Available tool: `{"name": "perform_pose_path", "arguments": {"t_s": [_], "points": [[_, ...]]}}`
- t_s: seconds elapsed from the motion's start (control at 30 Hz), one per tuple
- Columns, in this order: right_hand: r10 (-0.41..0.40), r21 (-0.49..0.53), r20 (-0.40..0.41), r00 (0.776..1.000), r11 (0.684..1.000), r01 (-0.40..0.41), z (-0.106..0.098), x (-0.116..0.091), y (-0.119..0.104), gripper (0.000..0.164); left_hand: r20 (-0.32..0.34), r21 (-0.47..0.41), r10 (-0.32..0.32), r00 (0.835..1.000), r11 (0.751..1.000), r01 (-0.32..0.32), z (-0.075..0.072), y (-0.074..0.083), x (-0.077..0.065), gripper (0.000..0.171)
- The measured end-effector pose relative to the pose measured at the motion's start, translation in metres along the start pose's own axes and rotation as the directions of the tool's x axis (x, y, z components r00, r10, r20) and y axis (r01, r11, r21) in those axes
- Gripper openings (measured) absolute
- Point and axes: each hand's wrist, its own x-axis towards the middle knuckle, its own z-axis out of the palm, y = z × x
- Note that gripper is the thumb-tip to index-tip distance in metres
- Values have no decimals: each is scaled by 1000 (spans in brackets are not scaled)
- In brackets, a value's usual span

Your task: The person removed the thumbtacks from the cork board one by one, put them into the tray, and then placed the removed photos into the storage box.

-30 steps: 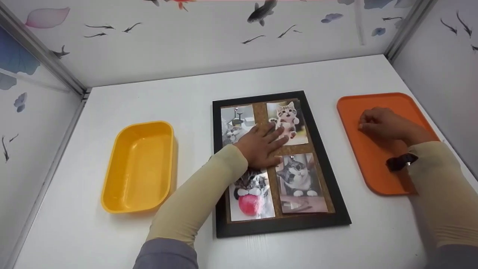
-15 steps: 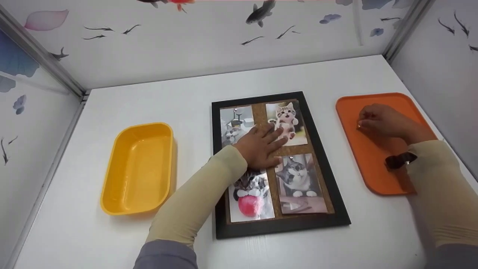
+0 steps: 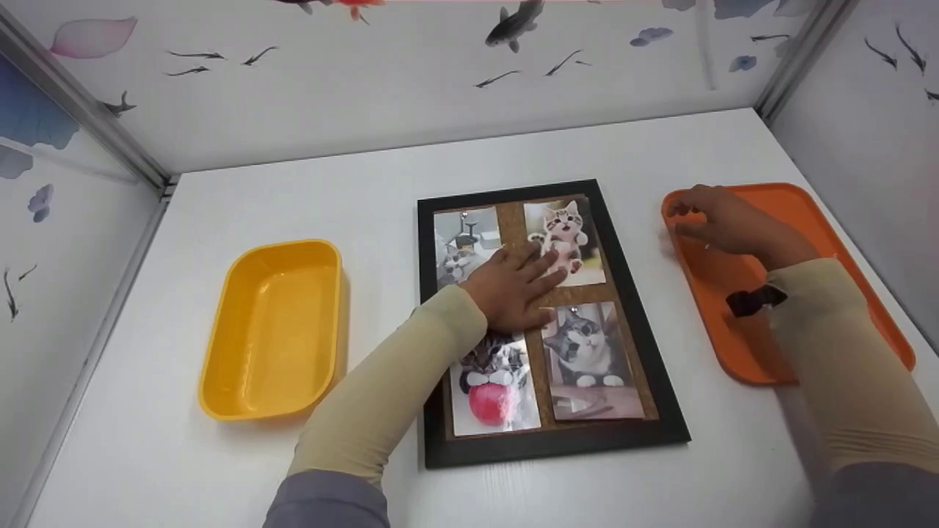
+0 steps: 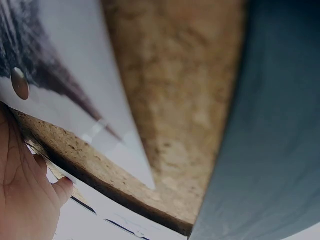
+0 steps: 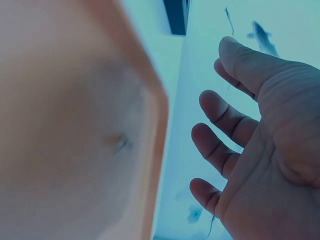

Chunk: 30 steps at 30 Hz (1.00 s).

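My left hand (image 3: 510,290) lies flat with spread fingers on a black-framed cork board (image 3: 557,293) bearing several cat photos. It partly covers a kitten photo (image 3: 579,253) and a photo of a cat with a pink ball (image 3: 491,400). A shiny pushpin (image 4: 20,83) sits in a photo in the left wrist view. My right hand (image 3: 726,218) hovers over the far left corner of the orange tray (image 3: 748,345), its fingers loosely bent, with nothing visible in them. On the tray in the right wrist view is a small, blurred, pin-like thing (image 5: 121,143).
A yellow plastic basin (image 3: 275,337) stands on the white table (image 3: 381,191) to the left of the board. White panels (image 3: 367,95) with printed fish enclose the table at the back and both sides.
My right hand has moved left and away from me, toward the tray's far corner, and its fingers have loosened. A small bright speck stays on the tray. The left hand has not moved.
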Motion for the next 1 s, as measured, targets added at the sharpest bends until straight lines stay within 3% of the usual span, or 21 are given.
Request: {"name": "perform_pose_path", "arguments": {"t_s": [0.17,0.47,1.0], "points": [[31,3,43,999,1000,-31,1,13,-14,31,0,2,3,1000,1000,-3,1,0,0,71],[-68,-80,31,997,994,70,4,40,-39,34,-13,-2,2,1000,1000,-2,-2,0,-1,70],[-60,-120,106,993,990,72,18,82,-63,41,1,26,-3,1000,1000,3,1,0,0,70]]}}
